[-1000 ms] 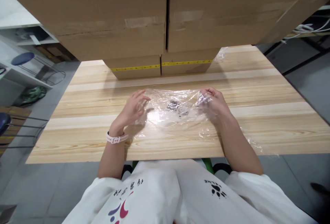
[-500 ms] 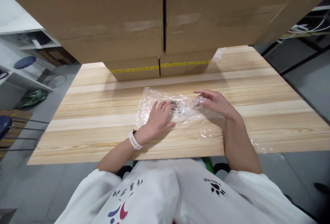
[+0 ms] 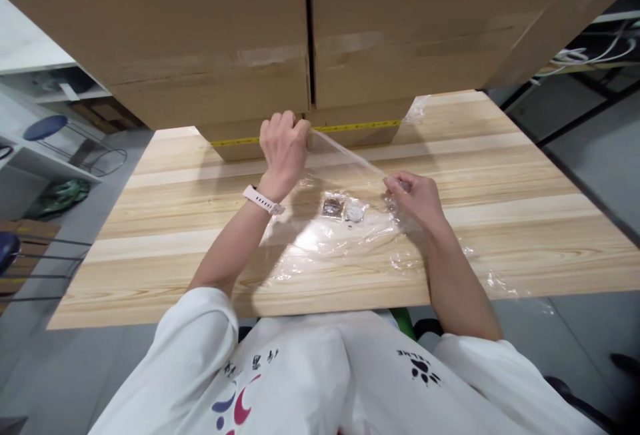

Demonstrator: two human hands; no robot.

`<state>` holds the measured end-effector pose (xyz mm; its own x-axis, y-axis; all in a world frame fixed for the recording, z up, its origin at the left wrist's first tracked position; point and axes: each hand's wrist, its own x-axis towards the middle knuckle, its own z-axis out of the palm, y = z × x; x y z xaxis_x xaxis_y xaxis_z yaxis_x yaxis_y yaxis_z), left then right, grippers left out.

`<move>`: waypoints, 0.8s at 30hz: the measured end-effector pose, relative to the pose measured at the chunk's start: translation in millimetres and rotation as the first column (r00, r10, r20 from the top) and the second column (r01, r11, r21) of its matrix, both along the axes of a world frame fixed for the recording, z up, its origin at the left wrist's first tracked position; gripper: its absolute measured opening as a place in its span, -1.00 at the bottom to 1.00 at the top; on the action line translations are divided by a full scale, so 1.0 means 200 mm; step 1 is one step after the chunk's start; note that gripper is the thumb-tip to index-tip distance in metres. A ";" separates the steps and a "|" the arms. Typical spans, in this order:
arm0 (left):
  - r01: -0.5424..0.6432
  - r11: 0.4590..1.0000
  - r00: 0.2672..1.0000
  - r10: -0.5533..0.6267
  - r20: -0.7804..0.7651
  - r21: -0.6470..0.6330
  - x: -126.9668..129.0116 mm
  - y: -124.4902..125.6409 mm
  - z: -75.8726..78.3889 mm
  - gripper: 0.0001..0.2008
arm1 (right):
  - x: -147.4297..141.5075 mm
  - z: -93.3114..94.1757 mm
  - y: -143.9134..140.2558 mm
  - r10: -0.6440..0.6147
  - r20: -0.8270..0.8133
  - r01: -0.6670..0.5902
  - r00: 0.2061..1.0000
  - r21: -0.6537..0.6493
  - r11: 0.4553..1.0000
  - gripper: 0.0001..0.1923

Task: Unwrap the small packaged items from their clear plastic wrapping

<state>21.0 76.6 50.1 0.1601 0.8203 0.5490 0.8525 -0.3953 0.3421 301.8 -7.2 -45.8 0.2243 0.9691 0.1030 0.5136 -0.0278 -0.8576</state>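
Note:
A sheet of clear plastic film [image 3: 310, 241] lies over the table in front of me, its upper edge pulled taut between my hands. My left hand [image 3: 285, 145] is closed on that edge, raised near the lower cardboard boxes. Closed on the film farther right is my right hand [image 3: 414, 196], lower and nearer the table. Between them, a small dark square piece [image 3: 333, 207] and a small whitish piece [image 3: 355, 211] lie side by side at the film. I cannot tell whether they are under or on it.
Large cardboard boxes [image 3: 200, 48] are stacked across the table's far side. A yellow measuring tape [image 3: 360, 127] runs along the lower boxes. More clear film [image 3: 500, 283] trails over the wooden table's [image 3: 530, 221] front right edge. Blue stools [image 3: 46, 128] stand at left.
My left hand has moved up and away from the two small pieces, closing on the film edge and drawing it taut. The pieces now show. My right hand has stayed nearly in place.

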 end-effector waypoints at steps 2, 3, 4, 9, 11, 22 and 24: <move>0.036 0.999 0.999 -0.037 0.027 0.014 0.06 -0.01 -0.01 -0.68 | 0.01 0.00 0.01 -0.031 0.079 0.030 0.996 0.018 0.999 -0.67; 0.074 0.997 0.997 -0.074 0.026 0.006 0.09 -0.05 -0.02 -0.64 | 0.01 0.00 0.01 -0.036 0.085 0.035 0.996 0.018 0.999 -0.66; 0.129 0.991 0.991 -0.129 0.017 -0.017 0.11 -0.10 -0.04 -0.61 | 0.01 -0.01 0.01 -0.043 0.069 0.043 0.997 0.009 0.999 -0.66; 0.500 0.799 0.844 -0.535 -0.016 -0.334 0.16 -0.38 -0.30 -0.39 | 0.03 -0.02 0.02 -0.034 -0.123 0.025 0.992 -0.076 0.997 -0.67; 0.491 0.728 0.824 -0.566 -0.016 -0.479 0.15 -0.43 -0.41 -0.17 | 0.05 -0.01 0.01 -0.010 -0.132 -0.001 0.991 -0.077 0.997 -0.66; 0.471 0.698 0.799 -0.596 -0.074 -0.539 0.12 -0.45 -0.56 -0.34 | 0.49 0.35 0.16 -0.267 0.246 0.276 0.932 -0.006 0.961 -0.84; 0.471 0.688 0.807 -0.589 -0.046 -0.552 0.12 -0.45 -0.56 -0.34 | 0.50 0.41 0.16 -0.386 0.387 0.378 0.837 0.102 0.920 -0.90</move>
